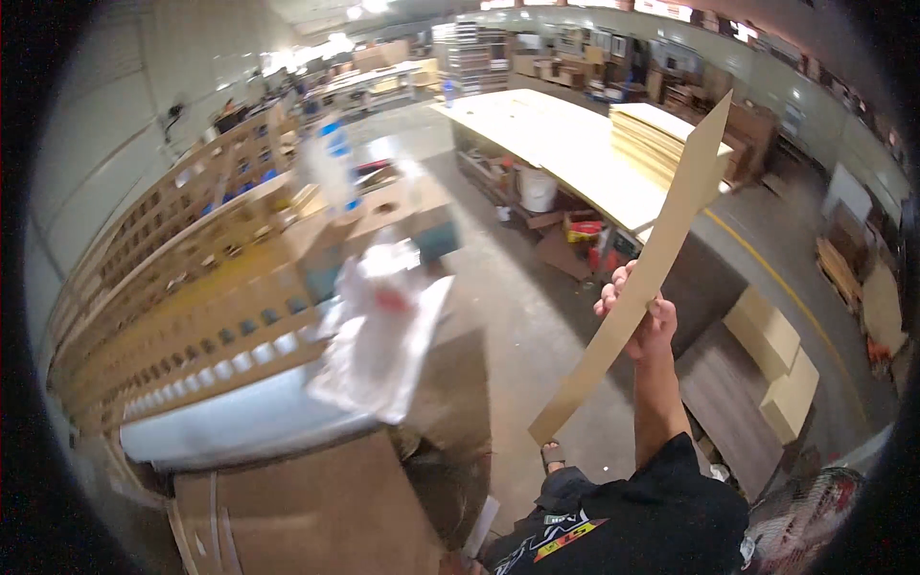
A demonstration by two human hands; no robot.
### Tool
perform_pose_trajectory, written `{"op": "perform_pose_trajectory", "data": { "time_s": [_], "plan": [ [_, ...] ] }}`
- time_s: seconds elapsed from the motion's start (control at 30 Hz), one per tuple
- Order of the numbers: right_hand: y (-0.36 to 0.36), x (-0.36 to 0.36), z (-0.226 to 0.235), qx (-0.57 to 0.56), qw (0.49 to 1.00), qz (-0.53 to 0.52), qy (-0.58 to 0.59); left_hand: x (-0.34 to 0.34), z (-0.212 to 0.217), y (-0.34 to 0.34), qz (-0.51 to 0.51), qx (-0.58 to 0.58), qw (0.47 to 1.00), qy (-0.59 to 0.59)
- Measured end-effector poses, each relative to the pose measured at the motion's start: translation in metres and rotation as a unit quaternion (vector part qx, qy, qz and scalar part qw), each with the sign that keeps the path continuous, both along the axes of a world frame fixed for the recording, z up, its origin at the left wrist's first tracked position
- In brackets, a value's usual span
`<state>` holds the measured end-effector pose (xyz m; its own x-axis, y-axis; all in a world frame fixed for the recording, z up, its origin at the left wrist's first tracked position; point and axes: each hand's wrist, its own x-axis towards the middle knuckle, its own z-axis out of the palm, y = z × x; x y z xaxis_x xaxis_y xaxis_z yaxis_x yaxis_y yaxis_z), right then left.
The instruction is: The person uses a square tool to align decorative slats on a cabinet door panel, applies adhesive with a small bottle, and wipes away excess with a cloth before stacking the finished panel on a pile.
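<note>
While the right hand (640,311) grips a long, flat tan wooden strip (644,268) raised slantwise, the left hand is out of view, and crumpled white plastic sheeting (379,331) drapes the workbench (240,422) edge.

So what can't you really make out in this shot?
- Left hand: not in the head view at all.
- Right hand: palm and part of the fingers hidden behind the board strip.
- Bottle and plastic sheet: smeared by motion blur.
- Far shelves: contents too small.

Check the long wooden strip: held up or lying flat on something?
Held up. The right hand grips the wooden strip near its middle; it slants through the air, clear of the long worktable.
</note>
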<state>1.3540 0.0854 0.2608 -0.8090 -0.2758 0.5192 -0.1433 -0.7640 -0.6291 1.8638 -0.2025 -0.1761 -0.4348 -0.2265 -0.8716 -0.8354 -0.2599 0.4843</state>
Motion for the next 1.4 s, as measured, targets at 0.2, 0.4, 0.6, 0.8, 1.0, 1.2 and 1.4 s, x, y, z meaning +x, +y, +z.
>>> {"op": "perform_pose_trajectory", "data": {
  "time_s": [0.2, 0.4, 0.6, 0.8, 1.0, 1.2, 1.4],
  "plan": [
    [0.180, -0.144, -0.076, -0.042, 0.992, -0.108, -0.052, -0.236, 0.099, 0.099, -0.266, -0.363, 0.851, 0.272],
    [0.293, -0.238, -0.120, -0.016, 0.957, -0.222, -0.185, -0.442, 0.097, 0.147, -0.266, -0.411, 0.813, 0.315],
    [0.373, -0.300, -0.150, -0.054, 0.942, -0.230, -0.239, -0.567, 0.090, 0.171, -0.258, -0.417, 0.810, 0.322],
    [0.421, -0.409, -0.164, -0.063, 0.943, -0.220, -0.240, -0.689, 0.062, 0.187, -0.197, -0.412, 0.836, 0.304],
    [0.435, -0.536, -0.163, 0.063, 0.936, -0.257, -0.233, -0.857, 0.061, 0.183, -0.144, -0.403, 0.847, 0.315],
    [0.450, -0.633, -0.151, 0.438, 0.745, -0.455, -0.212, -1.075, 0.114, 0.172, -0.138, -0.404, 0.801, 0.420],
    [0.465, -0.756, -0.174, 0.653, 0.523, -0.508, -0.203, -1.265, 0.205, 0.144, -0.077, -0.382, 0.778, 0.492]
  ]
}}
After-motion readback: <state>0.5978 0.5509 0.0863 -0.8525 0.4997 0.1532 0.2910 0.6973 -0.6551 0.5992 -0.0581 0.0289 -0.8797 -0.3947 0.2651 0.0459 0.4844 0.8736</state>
